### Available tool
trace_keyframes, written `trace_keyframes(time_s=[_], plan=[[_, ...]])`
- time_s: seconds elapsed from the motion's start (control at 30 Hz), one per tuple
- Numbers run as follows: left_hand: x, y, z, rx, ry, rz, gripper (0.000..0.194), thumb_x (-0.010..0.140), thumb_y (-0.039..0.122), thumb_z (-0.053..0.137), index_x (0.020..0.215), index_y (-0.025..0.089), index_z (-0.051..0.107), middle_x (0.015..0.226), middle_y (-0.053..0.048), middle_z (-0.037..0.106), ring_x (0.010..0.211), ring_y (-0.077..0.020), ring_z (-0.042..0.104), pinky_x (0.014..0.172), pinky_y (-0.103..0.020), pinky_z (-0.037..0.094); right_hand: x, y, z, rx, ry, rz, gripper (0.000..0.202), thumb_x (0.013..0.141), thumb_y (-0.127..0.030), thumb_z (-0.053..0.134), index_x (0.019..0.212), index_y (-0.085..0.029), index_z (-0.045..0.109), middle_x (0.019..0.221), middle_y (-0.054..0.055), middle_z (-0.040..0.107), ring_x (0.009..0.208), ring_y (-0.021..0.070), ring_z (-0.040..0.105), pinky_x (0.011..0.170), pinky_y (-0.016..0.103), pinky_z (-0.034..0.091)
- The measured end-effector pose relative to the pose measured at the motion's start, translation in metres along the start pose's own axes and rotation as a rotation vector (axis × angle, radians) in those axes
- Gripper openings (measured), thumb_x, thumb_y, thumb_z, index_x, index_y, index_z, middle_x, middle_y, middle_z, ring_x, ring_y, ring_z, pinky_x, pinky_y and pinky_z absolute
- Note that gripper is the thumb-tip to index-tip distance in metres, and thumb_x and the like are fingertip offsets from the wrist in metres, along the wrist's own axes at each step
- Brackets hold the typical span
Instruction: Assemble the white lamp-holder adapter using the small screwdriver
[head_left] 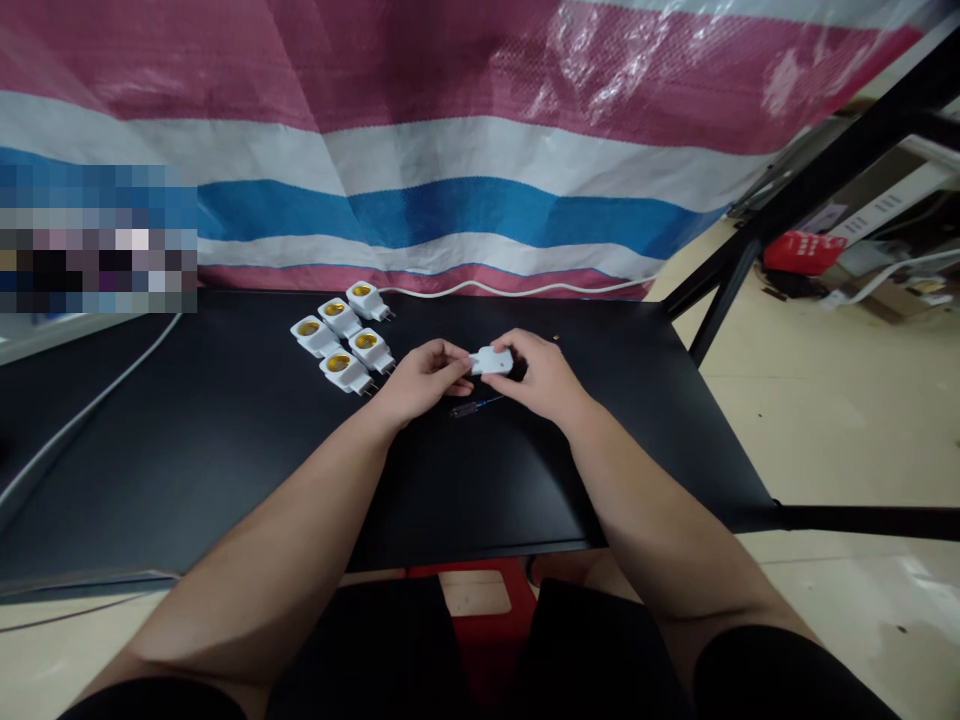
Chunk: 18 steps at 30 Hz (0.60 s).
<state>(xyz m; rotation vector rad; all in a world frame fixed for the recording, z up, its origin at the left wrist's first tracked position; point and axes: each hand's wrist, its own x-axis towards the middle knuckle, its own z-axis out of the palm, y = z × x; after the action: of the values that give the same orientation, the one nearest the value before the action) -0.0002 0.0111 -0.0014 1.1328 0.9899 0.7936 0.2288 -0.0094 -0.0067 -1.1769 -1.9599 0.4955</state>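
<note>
We pinch a white plug adapter (492,361) between left hand (421,381) and right hand (541,378), both grips clamped on it above the black worktop (225,450); five adapters (342,335) lie at ten o'clock.

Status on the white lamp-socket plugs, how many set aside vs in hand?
Set aside: five white plug-in lamp sockets with brass-coloured insides grouped on the black tabletop. In hand: one white socket body held between left hand and right hand, above a small clear-handled screwdriver. No further loose sockets visible.
</note>
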Motion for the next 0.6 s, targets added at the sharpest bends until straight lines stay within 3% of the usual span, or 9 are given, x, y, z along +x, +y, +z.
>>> trace_keyframes(time_s=[0.1, 0.27, 0.4, 0.6], plan=[[-0.001, 0.002, -0.001, -0.017, -0.002, 0.008, 0.021, 0.096, 0.02, 0.08, 0.109, 0.013, 0.064, 0.092, -0.005, 0.075, 0.074, -0.0131, 0.077, 0.075, -0.027, 0.066, 0.003, 0.027, -0.013, 0.045, 0.201, 0.077, 0.037, 0.083, -0.027, 0.082, 0.116, -0.027, 0.066, 0.127, 0.009, 0.076, 0.112, 0.0301, 0.075, 0.099, 0.051, 0.061], [0.001, -0.002, -0.003, 0.034, -0.012, 0.002, 0.019, 0.093, 0.014, 0.079, 0.105, 0.013, 0.065, 0.089, -0.003, 0.072, 0.074, -0.0135, 0.077, 0.075, -0.026, 0.065, 0.009, 0.078, -0.032, 0.022, 0.514, 0.199, 0.035, 0.08, -0.028, 0.078, 0.114, -0.024, 0.073, 0.127, 0.012, 0.068, 0.11, 0.0282, 0.075, 0.102, 0.052, 0.065], [0.004, -0.006, -0.005, 0.054, -0.03, 0.016, 0.02, 0.09, 0.014, 0.081, 0.103, 0.013, 0.066, 0.083, -0.003, 0.071, 0.075, -0.014, 0.076, 0.074, -0.026, 0.064, 0.014, 0.102, -0.034, -0.02, 0.539, 0.259, 0.029, 0.082, -0.026, 0.075, 0.11, -0.022, 0.073, 0.124, 0.012, 0.067, 0.112, 0.0274, 0.074, 0.104, 0.052, 0.066], [0.004, -0.007, -0.006, 0.074, -0.04, 0.014, 0.016, 0.091, 0.01, 0.078, 0.102, 0.013, 0.066, 0.081, -0.002, 0.071, 0.074, -0.0137, 0.077, 0.074, -0.026, 0.065, 0.015, 0.116, -0.031, -0.052, 0.525, 0.319, 0.027, 0.083, -0.027, 0.072, 0.11, -0.021, 0.073, 0.123, 0.013, 0.068, 0.117, 0.0292, 0.073, 0.105, 0.052, 0.064]])
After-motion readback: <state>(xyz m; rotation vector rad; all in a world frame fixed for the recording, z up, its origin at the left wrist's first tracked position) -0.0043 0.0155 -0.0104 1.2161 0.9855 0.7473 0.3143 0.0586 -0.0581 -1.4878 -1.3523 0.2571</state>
